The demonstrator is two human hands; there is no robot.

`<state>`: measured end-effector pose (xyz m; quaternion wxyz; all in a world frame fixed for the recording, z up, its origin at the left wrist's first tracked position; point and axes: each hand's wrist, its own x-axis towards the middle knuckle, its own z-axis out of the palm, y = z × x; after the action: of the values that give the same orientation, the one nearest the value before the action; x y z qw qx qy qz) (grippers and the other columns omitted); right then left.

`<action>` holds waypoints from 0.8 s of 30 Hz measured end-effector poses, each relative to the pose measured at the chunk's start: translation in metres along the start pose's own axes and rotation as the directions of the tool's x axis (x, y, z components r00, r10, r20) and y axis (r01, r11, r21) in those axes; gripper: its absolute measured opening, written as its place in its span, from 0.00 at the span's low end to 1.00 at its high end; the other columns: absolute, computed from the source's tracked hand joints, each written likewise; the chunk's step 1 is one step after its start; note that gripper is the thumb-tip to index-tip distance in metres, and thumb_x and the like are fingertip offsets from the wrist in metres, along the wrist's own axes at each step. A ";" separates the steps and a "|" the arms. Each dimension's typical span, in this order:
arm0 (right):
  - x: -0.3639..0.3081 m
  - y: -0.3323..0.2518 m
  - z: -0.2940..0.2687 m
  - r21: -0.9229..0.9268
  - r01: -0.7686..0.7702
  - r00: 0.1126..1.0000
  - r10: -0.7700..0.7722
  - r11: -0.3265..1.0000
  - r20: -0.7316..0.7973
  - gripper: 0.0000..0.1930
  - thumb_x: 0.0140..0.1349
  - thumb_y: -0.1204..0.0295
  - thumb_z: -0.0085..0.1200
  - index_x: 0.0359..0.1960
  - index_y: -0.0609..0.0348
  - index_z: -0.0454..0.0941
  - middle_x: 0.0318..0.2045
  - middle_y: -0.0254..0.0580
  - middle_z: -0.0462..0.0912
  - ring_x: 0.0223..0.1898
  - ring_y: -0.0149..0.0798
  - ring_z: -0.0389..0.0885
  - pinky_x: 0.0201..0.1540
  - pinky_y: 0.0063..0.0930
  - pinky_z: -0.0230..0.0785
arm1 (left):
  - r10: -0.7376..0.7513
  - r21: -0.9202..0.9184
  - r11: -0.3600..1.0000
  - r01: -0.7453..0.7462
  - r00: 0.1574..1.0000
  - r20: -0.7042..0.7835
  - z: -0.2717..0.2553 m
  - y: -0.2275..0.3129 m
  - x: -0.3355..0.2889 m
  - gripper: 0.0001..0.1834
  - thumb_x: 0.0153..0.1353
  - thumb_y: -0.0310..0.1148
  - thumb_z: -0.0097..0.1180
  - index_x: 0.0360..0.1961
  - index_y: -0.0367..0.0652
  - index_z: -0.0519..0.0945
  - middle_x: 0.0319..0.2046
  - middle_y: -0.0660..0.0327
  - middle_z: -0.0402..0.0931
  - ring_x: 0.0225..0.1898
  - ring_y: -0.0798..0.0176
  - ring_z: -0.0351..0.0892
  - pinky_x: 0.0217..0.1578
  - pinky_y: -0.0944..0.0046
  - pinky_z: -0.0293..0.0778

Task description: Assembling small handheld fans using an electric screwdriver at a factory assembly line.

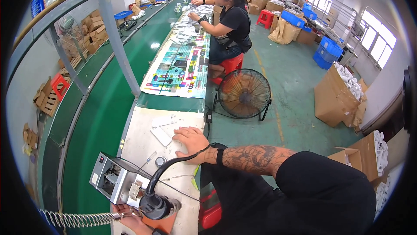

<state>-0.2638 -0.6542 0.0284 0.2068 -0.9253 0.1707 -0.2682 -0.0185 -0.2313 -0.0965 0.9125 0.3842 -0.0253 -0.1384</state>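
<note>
My right hand (191, 144) lies on the pale worktop (141, 120), open with its fingers stretched leftward. Just beyond its fingertips are a flat white plastic piece (161, 136) and another white plastic part (164, 120). My left hand (128, 215) is low in the view, palm up with fingers apart, beside a grey metal box (110, 180) with a red switch. A black cylindrical tool (153, 205) with a thick cable partly hides that hand. A coil spring (82, 219) reaches toward the tool. A small round metal piece (160, 161) sits nearer me than the white pieces.
A green conveyor belt (100, 118) runs along the left behind a grey metal post (116, 35). Farther along the bench, a seated person (230, 22) handles white parts. A floor fan (244, 98) and cartons of white parts (339, 96) stand to the right.
</note>
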 end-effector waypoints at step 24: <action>-0.002 0.005 0.000 0.001 0.002 1.000 -0.002 1.000 -0.014 0.30 0.59 0.55 0.67 0.62 0.52 0.81 0.70 0.47 0.79 0.77 0.53 0.71 0.81 0.55 0.56 | 0.042 -0.068 0.997 -0.042 0.999 -0.003 0.050 0.011 -0.021 0.22 0.84 0.40 0.50 0.66 0.32 0.76 0.63 0.49 0.81 0.65 0.55 0.80 0.70 0.54 0.76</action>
<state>-0.2667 -0.6576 0.0246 0.2058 -0.9234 0.1713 -0.2750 -0.0438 -0.2525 -0.0523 0.9276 0.3526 -0.0281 -0.1198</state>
